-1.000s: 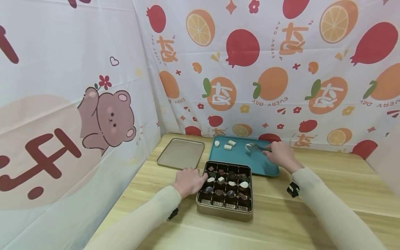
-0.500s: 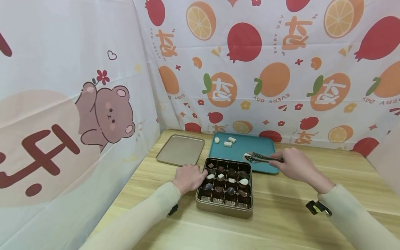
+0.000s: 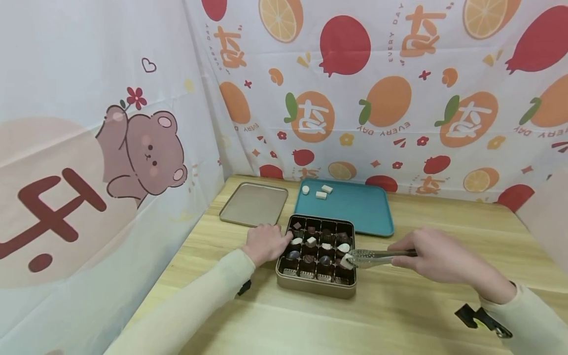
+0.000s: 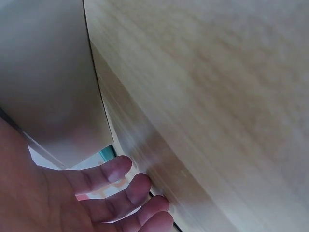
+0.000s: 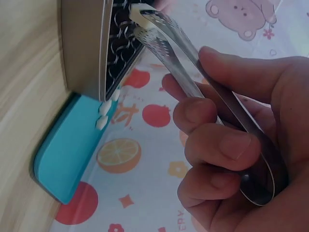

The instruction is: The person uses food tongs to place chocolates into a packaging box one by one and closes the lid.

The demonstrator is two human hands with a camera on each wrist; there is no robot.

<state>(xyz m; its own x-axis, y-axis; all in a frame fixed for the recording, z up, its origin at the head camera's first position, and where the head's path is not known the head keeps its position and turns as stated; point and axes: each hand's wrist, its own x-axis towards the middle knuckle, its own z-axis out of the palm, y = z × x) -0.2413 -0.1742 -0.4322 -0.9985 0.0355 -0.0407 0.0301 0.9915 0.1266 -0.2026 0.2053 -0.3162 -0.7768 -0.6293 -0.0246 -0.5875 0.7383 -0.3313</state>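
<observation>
A pair of metal tongs (image 3: 377, 254) is gripped by the right hand (image 3: 437, 255), the handle being enclosed between thumb and curled fingers. A white piece (image 3: 346, 262) is pinched between the tong tips at the right-hand column of the divided box (image 3: 316, 286), near the third row from the back; whether the piece is in contact with a compartment cannot be told. The left rim of the box is touched by the left hand (image 3: 265, 243), whose fingers are relaxed and not closed around anything. Chocolates (image 3: 309, 259) are seated in the three back rows. Behind the box, three white pieces (image 3: 321, 195) are placed on a blue tray (image 3: 359, 207). To its left, a flat gold-brown tray (image 3: 255, 203) is positioned on the wooden table (image 3: 284, 323).
</observation>
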